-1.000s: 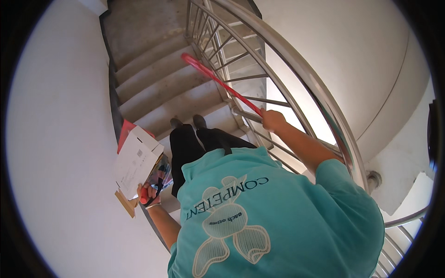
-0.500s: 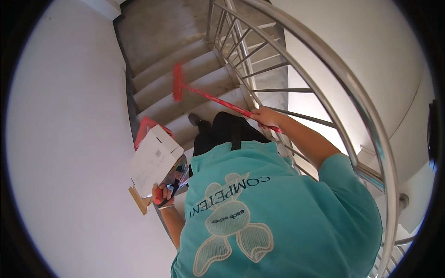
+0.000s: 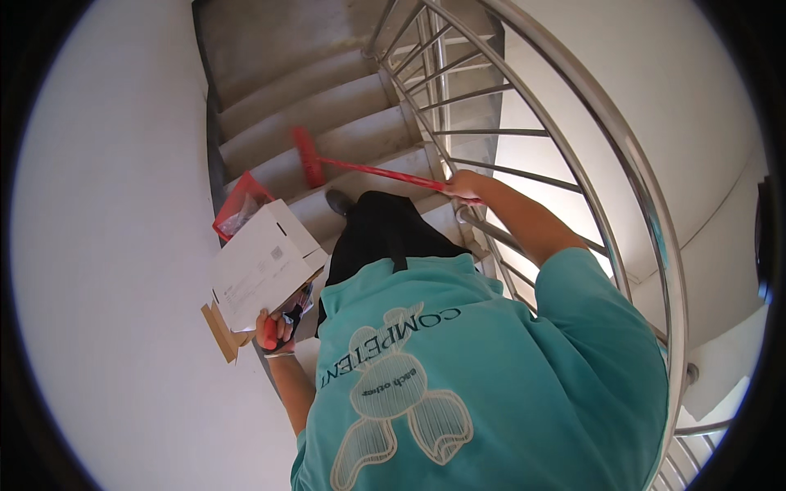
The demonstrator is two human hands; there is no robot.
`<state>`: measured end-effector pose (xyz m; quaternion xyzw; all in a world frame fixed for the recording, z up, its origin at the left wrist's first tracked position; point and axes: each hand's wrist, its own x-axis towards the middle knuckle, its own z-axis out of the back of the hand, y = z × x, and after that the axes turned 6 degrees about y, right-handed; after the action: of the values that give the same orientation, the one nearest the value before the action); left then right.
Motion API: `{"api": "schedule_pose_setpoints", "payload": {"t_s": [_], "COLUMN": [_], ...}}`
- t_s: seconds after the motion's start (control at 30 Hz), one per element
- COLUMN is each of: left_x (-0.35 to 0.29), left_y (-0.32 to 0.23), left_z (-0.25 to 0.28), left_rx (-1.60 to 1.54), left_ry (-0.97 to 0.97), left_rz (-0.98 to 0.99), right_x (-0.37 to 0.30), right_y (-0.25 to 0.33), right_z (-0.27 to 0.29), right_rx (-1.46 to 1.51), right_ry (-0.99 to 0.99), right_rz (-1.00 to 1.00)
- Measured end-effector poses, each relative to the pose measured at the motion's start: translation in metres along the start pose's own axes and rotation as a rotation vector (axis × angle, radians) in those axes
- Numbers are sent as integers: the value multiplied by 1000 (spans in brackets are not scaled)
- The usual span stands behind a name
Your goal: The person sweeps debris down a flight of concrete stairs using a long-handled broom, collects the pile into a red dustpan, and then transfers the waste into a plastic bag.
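Observation:
My right hand (image 3: pixel 465 186) is closed around the red handle of a broom (image 3: pixel 381 171), near its upper end. The broom's red head (image 3: pixel 308 157) is on the stairs ahead of my foot, slightly to the left. Low on the left, my left hand (image 3: pixel 274 331) is wrapped around a red handle (image 3: pixel 269 333), with a black strap-like piece by the fingers. Just beyond that hand is a white cardboard box (image 3: pixel 266 260). A red, open-sided thing (image 3: pixel 243 204) with clear plastic in it shows behind the box; the box hides whether it joins the handle.
Concrete stairs (image 3: pixel 352 121) go down ahead to a landing (image 3: pixel 278 37). A metal railing (image 3: pixel 606 110) curves along the right, and a white wall (image 3: pixel 115 213) runs along the left. My dark shoe (image 3: pixel 338 201) is on a step. A brown cardboard flap (image 3: pixel 219 333) sticks out beside the wall.
The broom head has shifted down the picture, nearer my foot, and its handle lies flatter. My left hand, the box and the red thing have shifted left in the picture.

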<state>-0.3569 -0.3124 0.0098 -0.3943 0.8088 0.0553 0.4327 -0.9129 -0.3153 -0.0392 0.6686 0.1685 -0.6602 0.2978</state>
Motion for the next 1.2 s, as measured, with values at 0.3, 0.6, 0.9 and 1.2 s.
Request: {"api": "schedule_pose_setpoints", "payload": {"t_s": [0.3, 0.6, 0.9, 1.2], "left_x": [11, 10, 16, -2], "left_y": [11, 12, 1, 10], "left_z": [28, 15, 20, 30], "left_rx": [-46, -14, -94, -56], "left_ry": [-31, 25, 76, 45], "left_rz": [-18, -27, -45, -64], "right_x": [-86, -46, -34, -73], "right_y": [-63, -80, -34, -41], "right_z": [20, -41, -38, -79], "right_rx": [-271, 644, -287, -333], "right_ry": [-287, -94, -478, -413], "right_rz": [-342, -225, -100, -118]}}
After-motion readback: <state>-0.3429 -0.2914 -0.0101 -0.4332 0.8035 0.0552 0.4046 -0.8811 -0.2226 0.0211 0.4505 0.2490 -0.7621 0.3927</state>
